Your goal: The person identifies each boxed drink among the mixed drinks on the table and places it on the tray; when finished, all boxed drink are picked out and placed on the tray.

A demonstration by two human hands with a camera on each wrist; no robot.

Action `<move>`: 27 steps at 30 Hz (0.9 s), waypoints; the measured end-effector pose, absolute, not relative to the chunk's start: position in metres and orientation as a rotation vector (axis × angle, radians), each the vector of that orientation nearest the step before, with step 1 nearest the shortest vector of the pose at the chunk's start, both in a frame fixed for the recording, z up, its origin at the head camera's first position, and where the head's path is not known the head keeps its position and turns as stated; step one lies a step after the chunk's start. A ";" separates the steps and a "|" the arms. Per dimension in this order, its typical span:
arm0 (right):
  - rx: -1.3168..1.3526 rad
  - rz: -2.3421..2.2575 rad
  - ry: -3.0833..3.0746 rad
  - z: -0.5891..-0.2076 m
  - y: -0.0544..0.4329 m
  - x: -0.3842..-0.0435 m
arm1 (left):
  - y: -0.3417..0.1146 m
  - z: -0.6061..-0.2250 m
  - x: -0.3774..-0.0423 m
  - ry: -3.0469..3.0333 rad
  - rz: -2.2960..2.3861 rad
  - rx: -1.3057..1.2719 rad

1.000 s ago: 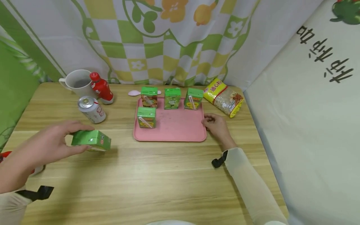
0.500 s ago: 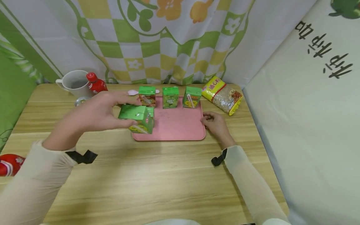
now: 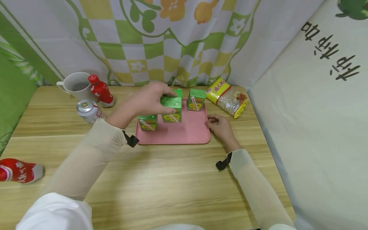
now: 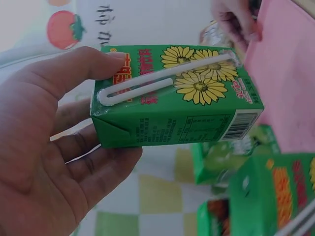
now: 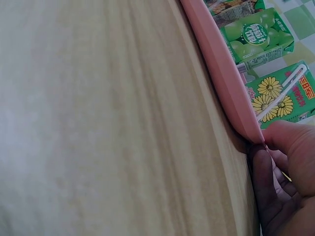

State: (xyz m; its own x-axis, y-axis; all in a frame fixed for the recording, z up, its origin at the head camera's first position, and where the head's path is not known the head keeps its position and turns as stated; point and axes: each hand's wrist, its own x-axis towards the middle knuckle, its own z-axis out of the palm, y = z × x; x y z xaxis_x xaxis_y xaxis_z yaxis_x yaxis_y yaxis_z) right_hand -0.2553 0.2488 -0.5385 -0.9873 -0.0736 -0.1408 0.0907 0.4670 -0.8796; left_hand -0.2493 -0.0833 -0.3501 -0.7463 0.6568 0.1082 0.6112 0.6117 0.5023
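Note:
My left hand (image 3: 143, 99) grips a green drink carton (image 4: 172, 93) with yellow flowers and a white straw, thumb on one side and fingers on the other. In the head view this carton overlaps the middle of the pink tray (image 3: 184, 135). A matching flowered carton (image 3: 148, 124) stands at the tray's front left, another flowered carton (image 3: 196, 99) at its back right. Between them at the back is a grape-printed carton (image 5: 258, 37), mostly covered in the head view. The back-left carton hides behind my left hand. My right hand (image 3: 222, 128) pinches the tray's right rim.
Left of the tray stand a white mug (image 3: 77, 84), a red bottle (image 3: 101, 92) and a silver can (image 3: 89, 111). Another red bottle (image 3: 21, 171) lies at the table's left edge. A yellow-ended food bag (image 3: 227, 97) lies at the back right. A patterned curtain (image 3: 172, 54) hangs behind.
My left hand has carried the carton from the table's left side, rightward past the front-left carton, to over the tray's middle. My right hand has stayed at the rim.

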 end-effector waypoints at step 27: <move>0.034 -1.561 2.537 -0.535 0.249 -0.250 | -0.028 -0.409 -0.262 2.685 0.503 0.848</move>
State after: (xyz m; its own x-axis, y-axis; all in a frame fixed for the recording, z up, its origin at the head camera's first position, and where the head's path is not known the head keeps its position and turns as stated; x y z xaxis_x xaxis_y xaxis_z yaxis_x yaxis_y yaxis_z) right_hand -0.2498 0.2490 -0.5354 -0.9866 -0.0650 -0.1495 0.1041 0.4542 -0.8848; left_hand -0.2623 -0.0284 -0.4092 -0.7883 0.5945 -0.1587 0.4968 0.7671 0.4058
